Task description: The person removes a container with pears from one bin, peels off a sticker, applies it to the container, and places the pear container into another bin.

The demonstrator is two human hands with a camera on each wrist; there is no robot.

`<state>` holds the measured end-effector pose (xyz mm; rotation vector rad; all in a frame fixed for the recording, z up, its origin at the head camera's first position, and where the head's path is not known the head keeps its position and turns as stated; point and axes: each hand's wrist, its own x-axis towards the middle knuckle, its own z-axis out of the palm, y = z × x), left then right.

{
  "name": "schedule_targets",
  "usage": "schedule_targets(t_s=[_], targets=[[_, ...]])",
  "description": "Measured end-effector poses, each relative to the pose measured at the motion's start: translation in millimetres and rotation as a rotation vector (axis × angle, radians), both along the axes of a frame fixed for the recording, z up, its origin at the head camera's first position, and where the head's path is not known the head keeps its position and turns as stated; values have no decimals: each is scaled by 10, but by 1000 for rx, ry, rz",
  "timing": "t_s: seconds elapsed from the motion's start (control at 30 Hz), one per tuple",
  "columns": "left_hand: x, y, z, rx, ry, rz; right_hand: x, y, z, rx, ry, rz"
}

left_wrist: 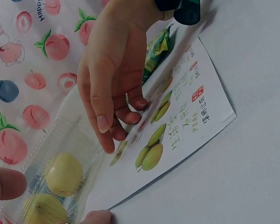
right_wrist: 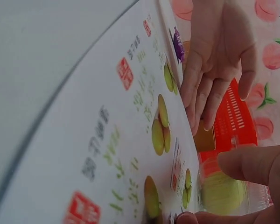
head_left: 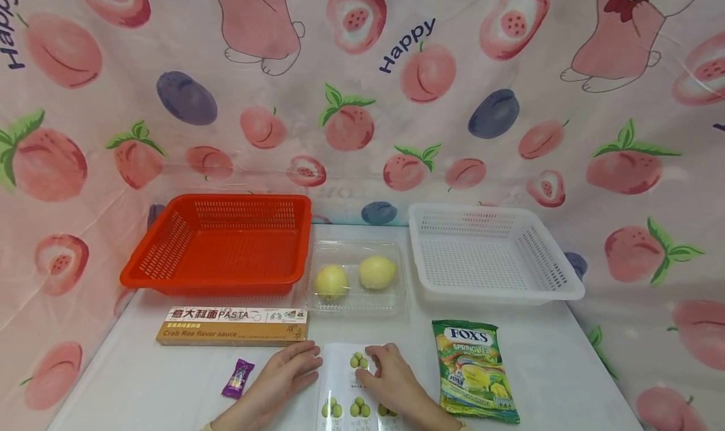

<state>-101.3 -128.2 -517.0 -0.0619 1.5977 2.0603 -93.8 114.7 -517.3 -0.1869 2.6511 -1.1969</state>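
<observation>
The red basket stands at nine o'clock and the white basket at three from the clear fruit container, with the pear-printed sheet at six. At seven, the left hand is empty, fingers nearly straight; at five, the right hand is over the sheet's right edge, thumb apart from loosely bent fingers.

On the leaflet between the hands, "PEAR" stands in green. Ahead of the left hand, the pasta box reads "意大利面 PASTA" and "Crab Roe flavor sauce". Right of the right hand, the green bag bears "FOX'S" and "SPRING TEA". Beyond both hands, the backdrop repeats "Happy". The purple wrapper's lettering is too small to read.
</observation>
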Motion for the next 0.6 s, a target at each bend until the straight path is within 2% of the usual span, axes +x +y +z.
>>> schedule_targets(t_s=[0.33,0.6], targets=[[-7,0,-13,2,-8,0,-8,-15,-14,27,27,-8],[-1,5,-23,3,5,2,3,-23,-8,-8,33,-10]])
